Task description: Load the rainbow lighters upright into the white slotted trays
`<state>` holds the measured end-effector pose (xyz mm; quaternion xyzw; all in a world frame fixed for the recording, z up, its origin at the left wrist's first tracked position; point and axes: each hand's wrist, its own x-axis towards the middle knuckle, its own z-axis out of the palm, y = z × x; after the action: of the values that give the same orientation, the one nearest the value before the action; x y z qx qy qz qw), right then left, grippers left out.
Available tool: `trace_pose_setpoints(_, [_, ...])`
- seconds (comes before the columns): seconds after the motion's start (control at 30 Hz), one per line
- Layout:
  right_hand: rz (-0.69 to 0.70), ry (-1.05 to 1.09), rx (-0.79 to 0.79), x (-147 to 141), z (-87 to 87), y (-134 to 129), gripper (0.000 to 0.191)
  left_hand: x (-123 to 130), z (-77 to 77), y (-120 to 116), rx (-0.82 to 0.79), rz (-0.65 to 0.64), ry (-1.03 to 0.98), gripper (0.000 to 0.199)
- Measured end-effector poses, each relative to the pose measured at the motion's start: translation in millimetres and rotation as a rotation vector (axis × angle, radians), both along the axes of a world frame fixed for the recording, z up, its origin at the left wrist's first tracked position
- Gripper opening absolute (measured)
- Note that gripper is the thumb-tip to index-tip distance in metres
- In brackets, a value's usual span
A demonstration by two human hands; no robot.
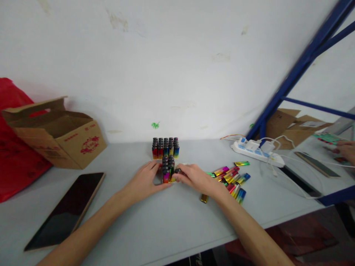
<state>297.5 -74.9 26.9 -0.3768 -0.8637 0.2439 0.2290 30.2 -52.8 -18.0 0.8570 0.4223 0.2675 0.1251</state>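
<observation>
Upright lighters with black tops and shiny coloured bodies stand in a small block (pixel 165 175) at the middle of the table. My left hand (pixel 144 180) curls round the block's left side, thumb along the front and fingers behind. At its right side, my right hand (pixel 191 176) pinches a lighter (pixel 177 171) by its dark top; the fingers hide most of its body. Just behind stands a larger upright block of lighters (pixel 165 148) in rows. Several loose lighters (pixel 229 177) lie in a pile right of my right hand.
A tablet (pixel 66 208) and an open cardboard box (pixel 59 136) are at left, beside a red bag (pixel 13 147). At right lie a power strip (pixel 256 151) with cables and a dark phone-like slab (pixel 301 181). Beyond the blue frame (pixel 294 74), another person's hand (pixel 346 149) shows.
</observation>
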Motion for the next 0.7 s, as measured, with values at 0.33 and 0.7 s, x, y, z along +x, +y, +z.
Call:
trace_pose_setpoints(0.33, [-0.108, -0.285, 0.179, -7.5, 8.3, 0.1, 0.047, -2.9, -0.1, 3.6, -0.004, 0.005, 0.016, 0.07])
trace_pose_setpoints(0.7, [-0.24, -0.037, 0.232, 48.8, 28.9, -15.0, 0.042, -6.2, -1.8, 5.9, -0.027, 0.034, 0.01, 0.077])
